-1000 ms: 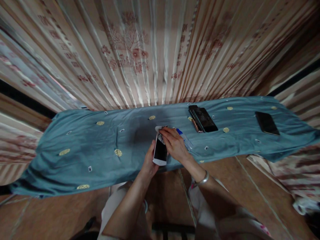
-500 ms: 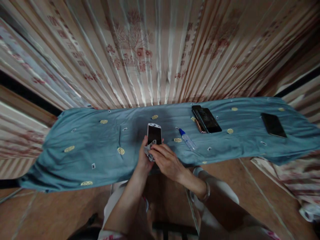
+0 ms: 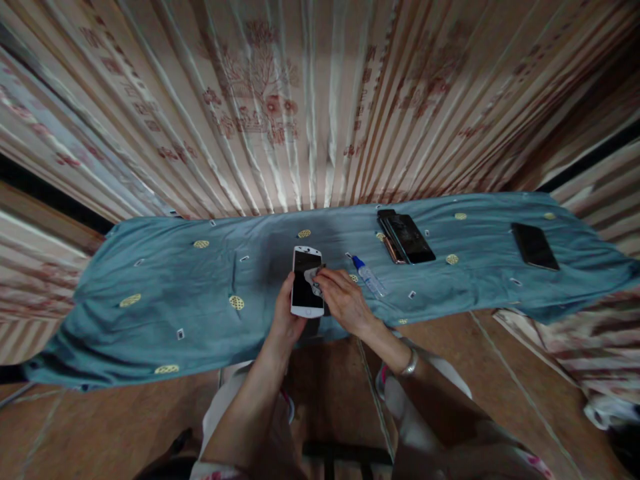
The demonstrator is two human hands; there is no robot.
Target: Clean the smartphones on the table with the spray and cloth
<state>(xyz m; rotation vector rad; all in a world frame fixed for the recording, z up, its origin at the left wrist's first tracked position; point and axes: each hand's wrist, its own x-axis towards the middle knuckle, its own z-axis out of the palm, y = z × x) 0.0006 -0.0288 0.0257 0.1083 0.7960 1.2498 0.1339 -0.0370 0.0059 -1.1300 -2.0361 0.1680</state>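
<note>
The right hand [image 3: 345, 301], fingers pinched on a small wiping cloth [image 3: 315, 280], has moved back up from the lower edge to mid-screen. The left hand [image 3: 286, 313] still clasps the white smartphone [image 3: 306, 283] above the blue-covered bench [image 3: 165, 293], so wiping looks ongoing.

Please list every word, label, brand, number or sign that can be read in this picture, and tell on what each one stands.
None can be read.
Curtain: red printed characters and pictures, too blurred to read.
White phone, held by the left hand and wiped by the right hand with a small cloth: no visible text.
Small bottle: label unreadable.
Dark phones: blank screens.
</note>
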